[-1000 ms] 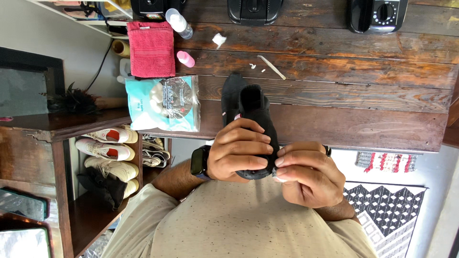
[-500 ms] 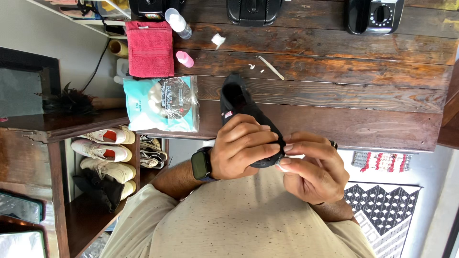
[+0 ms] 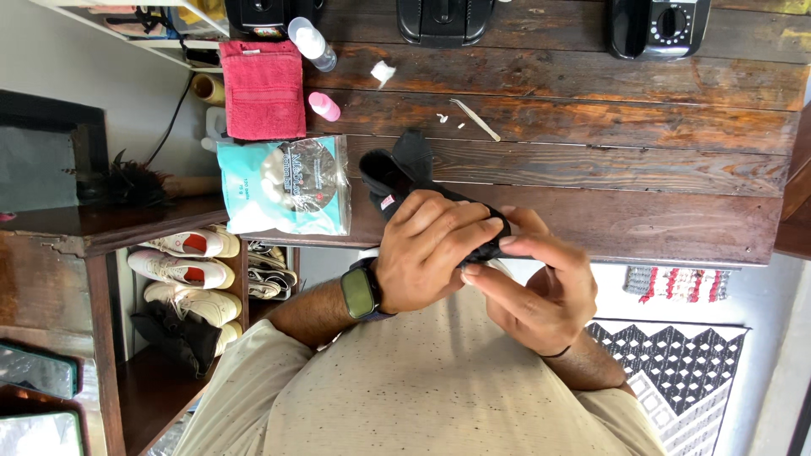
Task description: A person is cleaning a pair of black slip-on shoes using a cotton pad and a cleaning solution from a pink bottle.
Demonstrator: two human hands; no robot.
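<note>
I hold a black shoe (image 3: 397, 169) over the near edge of the wooden table (image 3: 634, 160). My left hand (image 3: 431, 249), with a dark watch (image 3: 359, 293) on its wrist, wraps over the middle of the shoe. My right hand (image 3: 536, 291) meets it from the right, fingertips pressed on the shoe's near end. The shoe's open end points away from me, towards the table. Most of the shoe is hidden under my fingers.
On the table lie a blue bag of cotton balls (image 3: 283, 186), a folded red towel (image 3: 263, 89), a small pink bottle (image 3: 324, 106), a clear bottle (image 3: 311, 42), a white wad (image 3: 383, 73) and a thin stick (image 3: 475, 119). Black appliances (image 3: 443, 19) line the far side. A shoe shelf (image 3: 182, 270) stands left, a patterned rug (image 3: 676, 371) right.
The shoe's far end has tilted to the left. My right hand has shifted along the near end, and both hands sit slightly lower towards my body.
</note>
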